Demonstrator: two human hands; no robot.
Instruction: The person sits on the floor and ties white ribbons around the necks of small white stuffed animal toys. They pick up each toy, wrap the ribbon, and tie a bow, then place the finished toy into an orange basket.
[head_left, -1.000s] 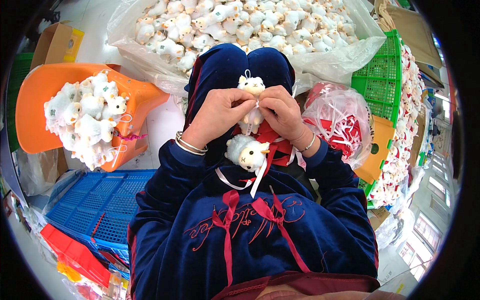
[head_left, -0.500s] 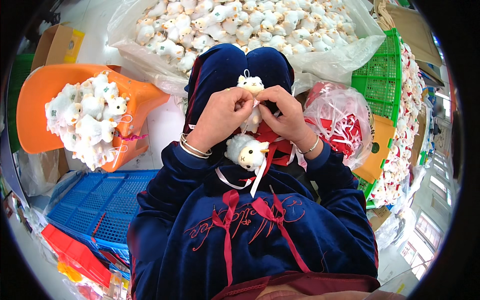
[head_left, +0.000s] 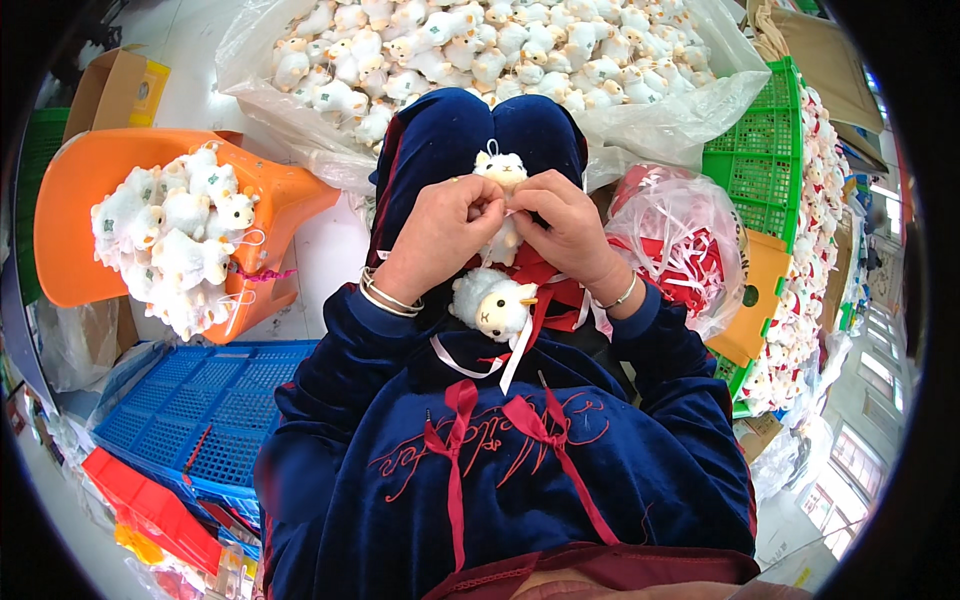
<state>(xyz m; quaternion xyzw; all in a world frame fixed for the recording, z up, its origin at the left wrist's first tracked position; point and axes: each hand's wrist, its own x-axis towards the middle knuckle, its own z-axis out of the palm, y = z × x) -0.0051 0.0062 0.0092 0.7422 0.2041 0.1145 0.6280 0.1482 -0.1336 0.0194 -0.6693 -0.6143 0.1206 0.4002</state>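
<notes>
On my lap a small white plush sheep (head_left: 501, 168) with a hanging loop stands between my hands, its head toward my knees. My left hand (head_left: 447, 228) is closed in a pinch at the toy's neck. My right hand (head_left: 568, 228) pinches there too, fingertips close to the left ones. What looks like a thin pale ribbon lies between them, mostly hidden by the fingers. A second plush sheep (head_left: 492, 304) rests nearer my body, beside loose white ribbon (head_left: 516, 358) and red ribbon (head_left: 540, 312).
Ahead, a large clear plastic bag (head_left: 245, 60) holds a heap of white plush toys. To the left, an orange chair (head_left: 75, 230) carries several more, near a blue crate (head_left: 200, 400). On the right are a bag of red and white ribbons (head_left: 690, 250) and a green crate (head_left: 765, 135).
My right hand's fingers have curled in and shifted slightly left toward the left fingertips. The left hand and both plush sheep stay almost in place.
</notes>
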